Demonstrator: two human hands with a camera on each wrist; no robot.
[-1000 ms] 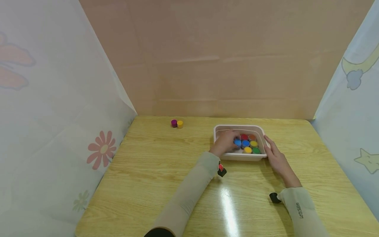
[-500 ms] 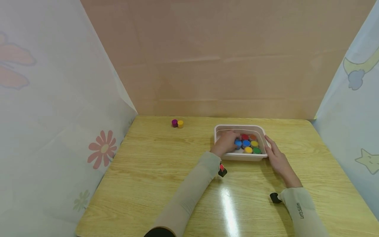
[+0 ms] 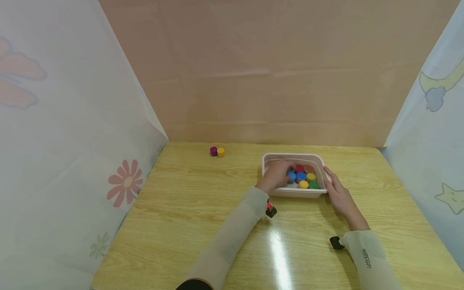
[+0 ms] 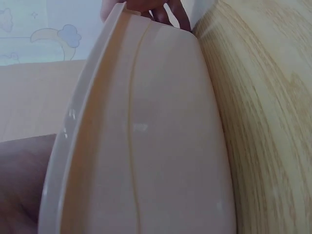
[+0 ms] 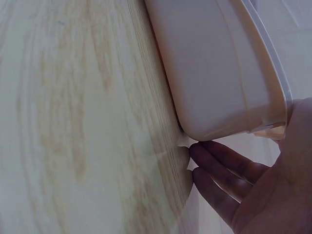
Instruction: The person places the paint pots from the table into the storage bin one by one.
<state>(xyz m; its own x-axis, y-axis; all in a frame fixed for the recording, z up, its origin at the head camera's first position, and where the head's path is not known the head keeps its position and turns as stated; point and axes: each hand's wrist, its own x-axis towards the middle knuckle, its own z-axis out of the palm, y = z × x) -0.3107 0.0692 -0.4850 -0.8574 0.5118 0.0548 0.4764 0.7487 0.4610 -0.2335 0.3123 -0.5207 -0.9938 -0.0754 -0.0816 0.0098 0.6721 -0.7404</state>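
Observation:
My left hand [image 3: 278,173] reaches into a pale pink plastic tray [image 3: 295,193] and pinches a small pot with a light blue lid [image 3: 291,177]. Its fingers partly cover that pot and a darker one behind it. Beside them stand several similar pots, among them a red one [image 3: 299,168], a blue one [image 3: 300,176] and a green one [image 3: 313,185]. At the tray's right end, my right hand [image 3: 340,196] holds the rim. In the right wrist view its fingers [image 5: 222,165] touch the outer wall low down. The left wrist view mostly shows the tray's side wall [image 4: 165,122].
Two more small pots, a purple one [image 3: 213,151] and a yellow one [image 3: 220,152], stand together at the table's far left edge. The wooden table [image 3: 181,225] is bounded by a brown back panel [image 3: 272,80] and patterned sheets on both sides.

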